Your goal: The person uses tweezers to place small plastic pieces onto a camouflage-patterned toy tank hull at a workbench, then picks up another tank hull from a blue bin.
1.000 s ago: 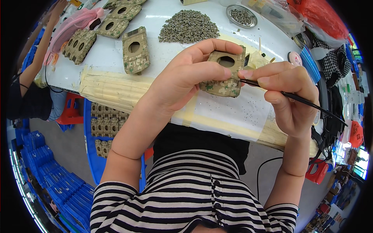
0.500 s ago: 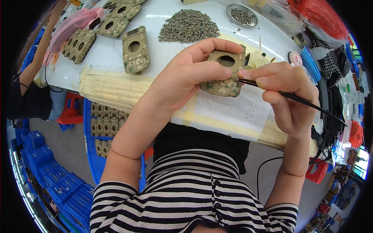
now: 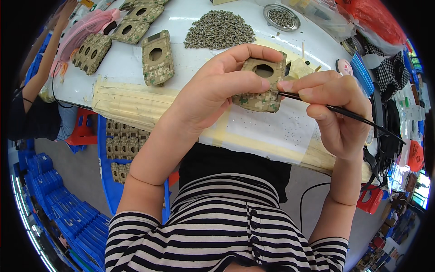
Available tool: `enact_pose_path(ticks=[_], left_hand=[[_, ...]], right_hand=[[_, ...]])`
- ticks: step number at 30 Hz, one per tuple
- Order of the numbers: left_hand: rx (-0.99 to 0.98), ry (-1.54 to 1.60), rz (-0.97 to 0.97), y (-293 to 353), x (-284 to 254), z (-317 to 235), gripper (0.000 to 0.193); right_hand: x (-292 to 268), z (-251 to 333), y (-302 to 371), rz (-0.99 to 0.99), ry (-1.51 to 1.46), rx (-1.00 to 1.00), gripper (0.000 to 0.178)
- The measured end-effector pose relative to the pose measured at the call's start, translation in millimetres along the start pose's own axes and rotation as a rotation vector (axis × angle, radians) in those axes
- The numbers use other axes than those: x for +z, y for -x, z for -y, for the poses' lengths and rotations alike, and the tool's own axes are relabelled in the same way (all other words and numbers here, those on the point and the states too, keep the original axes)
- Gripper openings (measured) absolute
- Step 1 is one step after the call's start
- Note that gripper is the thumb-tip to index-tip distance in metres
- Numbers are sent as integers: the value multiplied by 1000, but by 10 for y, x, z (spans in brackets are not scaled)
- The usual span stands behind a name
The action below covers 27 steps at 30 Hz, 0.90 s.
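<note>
My left hand (image 3: 217, 84) holds a camouflage-patterned toy tank hull (image 3: 254, 102) above the table, fingers along its far edge and thumb across its top, beside a round dark opening. My right hand (image 3: 340, 106) pinches a slim black stick-like tool (image 3: 355, 117) with a tapered back end. The tool's thin front end touches or nearly touches the hull's right side; whether it is a brush or tweezers I cannot tell. Another tank hull (image 3: 157, 58) lies on the table to the left. Beyond my hands is a heap of small camouflage parts (image 3: 220, 31).
A round metal dish (image 3: 294, 22) holds more small parts. White paper (image 3: 272, 136) with specks lies under my hands, near the taped table edge (image 3: 131, 102). More hulls (image 3: 93, 53) and a pink fan-like object (image 3: 86, 34) stand left. A blue tray (image 3: 106, 181) of hulls sits below. Another person's arm (image 3: 43, 68) shows far left.
The black tool's back end has tilted slightly upward in my right hand. The hull and my left hand stay almost still.
</note>
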<state>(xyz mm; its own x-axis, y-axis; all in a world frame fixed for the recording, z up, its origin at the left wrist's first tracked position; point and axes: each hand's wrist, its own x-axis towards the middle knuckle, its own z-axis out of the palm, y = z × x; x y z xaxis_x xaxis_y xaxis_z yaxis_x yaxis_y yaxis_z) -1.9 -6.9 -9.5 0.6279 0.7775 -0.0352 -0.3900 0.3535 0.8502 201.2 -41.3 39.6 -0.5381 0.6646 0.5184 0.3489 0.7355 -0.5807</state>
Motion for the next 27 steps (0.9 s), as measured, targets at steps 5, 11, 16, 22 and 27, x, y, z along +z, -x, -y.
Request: enact_pose_path(ticks=[5,11,16,22,27], left_hand=[[5,-2,1,-8,0,5,49],[5,-6,-7,0,2,2,49],[9,-13,-12,-4,4,6,49],[10,-33,-23,5,13,-4,49],[2,-16,-25,6,15,-3,49]], right_hand=[[-1,-17,10,-9,-36,11,21],[0,-5,5,0,-19,20,20],[-3,2,4,7,-9,2,20],[3,-4,1,9,-12,-4,20],[5,-10,15,-6,-45,23,20]])
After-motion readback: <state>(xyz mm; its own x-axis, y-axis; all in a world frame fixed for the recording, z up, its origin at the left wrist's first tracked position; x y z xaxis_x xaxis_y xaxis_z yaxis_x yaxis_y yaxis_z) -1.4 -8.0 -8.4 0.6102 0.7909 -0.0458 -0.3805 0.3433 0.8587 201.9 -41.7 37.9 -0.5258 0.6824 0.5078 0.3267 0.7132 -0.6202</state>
